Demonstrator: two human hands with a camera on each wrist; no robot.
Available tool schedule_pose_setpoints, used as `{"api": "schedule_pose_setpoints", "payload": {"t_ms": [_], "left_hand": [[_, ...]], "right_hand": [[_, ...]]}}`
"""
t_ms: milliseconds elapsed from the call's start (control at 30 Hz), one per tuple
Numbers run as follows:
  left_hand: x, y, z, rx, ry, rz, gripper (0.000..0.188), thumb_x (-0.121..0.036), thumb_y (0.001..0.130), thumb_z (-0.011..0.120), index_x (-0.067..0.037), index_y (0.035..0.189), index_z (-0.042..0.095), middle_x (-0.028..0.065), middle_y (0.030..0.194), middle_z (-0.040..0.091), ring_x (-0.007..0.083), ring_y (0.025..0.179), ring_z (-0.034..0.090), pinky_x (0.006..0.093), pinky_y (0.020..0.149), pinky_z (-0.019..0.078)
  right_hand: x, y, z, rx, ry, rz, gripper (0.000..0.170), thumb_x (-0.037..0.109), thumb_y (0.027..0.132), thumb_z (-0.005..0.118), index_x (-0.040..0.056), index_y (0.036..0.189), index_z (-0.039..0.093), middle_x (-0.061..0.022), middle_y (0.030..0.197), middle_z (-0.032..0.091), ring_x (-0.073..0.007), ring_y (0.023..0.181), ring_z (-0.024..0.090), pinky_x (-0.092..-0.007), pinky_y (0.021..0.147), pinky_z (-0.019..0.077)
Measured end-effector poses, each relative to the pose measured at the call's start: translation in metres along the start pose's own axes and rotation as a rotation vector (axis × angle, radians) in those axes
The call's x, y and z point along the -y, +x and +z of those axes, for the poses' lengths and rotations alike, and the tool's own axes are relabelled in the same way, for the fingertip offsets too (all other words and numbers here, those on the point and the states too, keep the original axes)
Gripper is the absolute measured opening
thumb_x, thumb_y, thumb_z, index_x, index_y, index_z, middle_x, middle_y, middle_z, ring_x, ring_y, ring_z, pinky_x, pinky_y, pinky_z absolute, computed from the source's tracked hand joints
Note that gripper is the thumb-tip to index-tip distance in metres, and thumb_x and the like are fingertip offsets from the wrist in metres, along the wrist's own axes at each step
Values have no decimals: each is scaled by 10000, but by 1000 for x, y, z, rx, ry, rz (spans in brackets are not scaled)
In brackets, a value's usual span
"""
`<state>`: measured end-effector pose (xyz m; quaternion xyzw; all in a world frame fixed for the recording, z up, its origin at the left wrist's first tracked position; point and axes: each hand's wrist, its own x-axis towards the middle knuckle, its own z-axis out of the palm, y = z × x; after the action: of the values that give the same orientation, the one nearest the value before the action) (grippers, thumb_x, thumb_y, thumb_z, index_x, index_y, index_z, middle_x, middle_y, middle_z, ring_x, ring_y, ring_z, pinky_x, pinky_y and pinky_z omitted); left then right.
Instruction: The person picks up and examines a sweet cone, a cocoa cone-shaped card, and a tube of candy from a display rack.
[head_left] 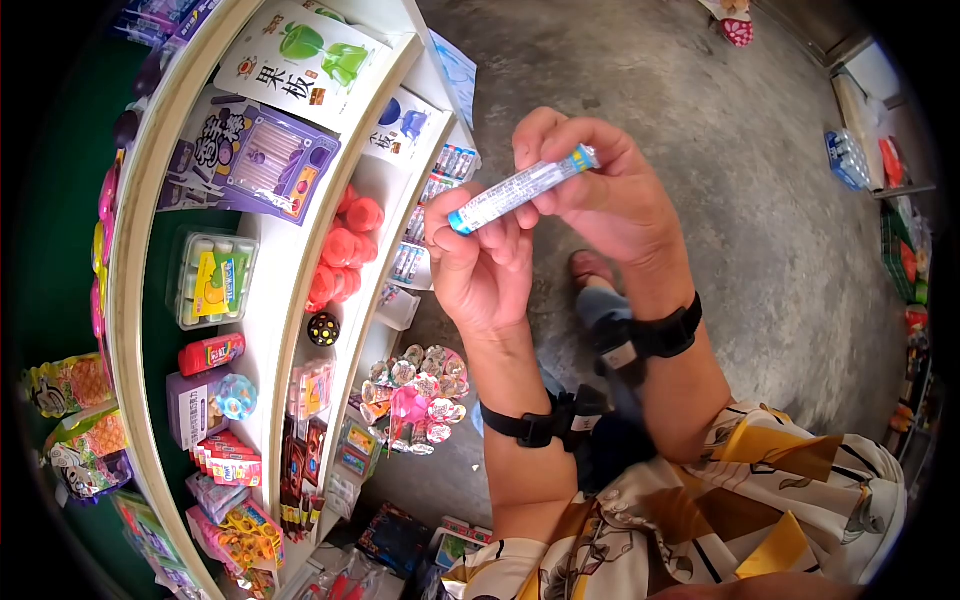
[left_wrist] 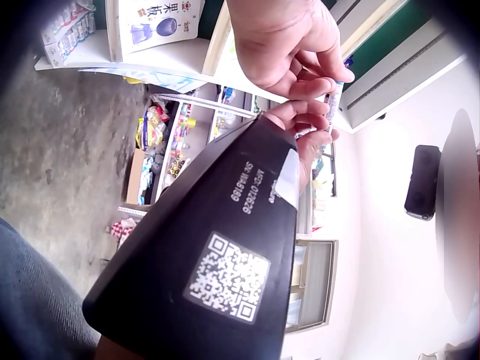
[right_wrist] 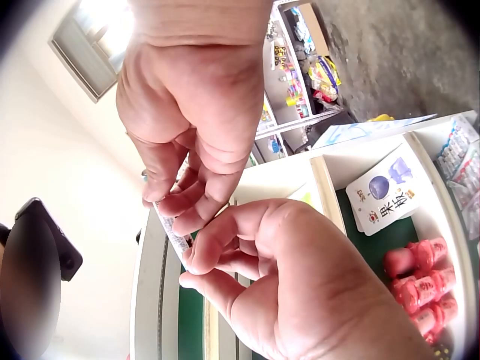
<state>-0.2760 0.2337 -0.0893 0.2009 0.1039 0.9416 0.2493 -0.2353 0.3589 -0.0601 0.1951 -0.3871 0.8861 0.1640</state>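
A slim printed candy roll point(head_left: 522, 190), white with blue ends, is held slantwise in front of the shelves in the head view. My left hand point(head_left: 480, 270) pinches its lower end between thumb and fingers. At the upper end, my right hand point(head_left: 615, 190) grips it near the crinkled wrapper tip. In the left wrist view, the left hand point(left_wrist: 289, 45) is above, with the roll point(left_wrist: 335, 101) seen edge-on. The right wrist view has the right hand point(right_wrist: 191, 105) over the left hand point(right_wrist: 292, 277), fingers hiding much of the roll point(right_wrist: 171, 229).
White shelves point(head_left: 290, 250) on the left hold a purple snack pack point(head_left: 270, 160), a clear tub point(head_left: 217, 280), red jars point(head_left: 345, 250) and boxes of similar rolls point(head_left: 455, 162). Foil-wrapped sweets point(head_left: 415, 400) stick out by the lower shelf. Grey concrete floor point(head_left: 780, 250) lies to the right.
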Motion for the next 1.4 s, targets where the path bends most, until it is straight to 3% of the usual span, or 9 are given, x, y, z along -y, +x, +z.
{"api": "schedule_pose_setpoints", "payload": {"t_ms": [33,133,433,533,1167,1400], "left_hand": [[0,0,0,4,-2,-1,367,-339,874,644,-107,1158,624,12,754,581,101,629,508,170,486,410],[0,-1,-7,13,-148,-10,361,-295,881,637,-72,1162,593,65,766,563,189,644,523,297,611,454],[-1,-2,-7,4,-142,-9,354,-288,877,644,-64,1147,593,67,766,572,188,642,526,295,608,456],[-2,0,0,7,2,1,354,-329,883,634,-102,1155,624,9,750,573,85,628,493,159,484,393],[0,0,-5,27,-57,-28,354,-331,890,629,-81,1138,603,37,754,578,144,677,522,200,523,429],[5,2,-2,25,-16,-20,369,-353,898,610,-67,1128,570,43,747,554,162,722,513,234,599,425]], "right_hand": [[0,0,0,1,-2,0,268,93,829,690,-19,1064,626,-96,1018,566,-135,817,567,-269,749,482],[0,0,0,3,-1,3,274,91,830,688,-21,1071,623,-93,1022,564,-135,818,567,-269,749,482],[0,0,0,2,-7,7,287,89,835,682,-33,1085,614,-86,1022,561,-129,818,569,-261,742,485],[1,0,0,2,-8,10,288,93,834,683,-36,1083,614,-85,1019,562,-128,818,570,-258,739,485],[1,-1,-3,-60,-18,43,288,94,835,694,-17,1085,604,-73,995,606,-115,823,584,-252,750,498],[0,-4,-8,-94,-24,44,276,109,852,680,-16,1084,599,-61,903,621,-120,802,591,-258,736,504]]}}
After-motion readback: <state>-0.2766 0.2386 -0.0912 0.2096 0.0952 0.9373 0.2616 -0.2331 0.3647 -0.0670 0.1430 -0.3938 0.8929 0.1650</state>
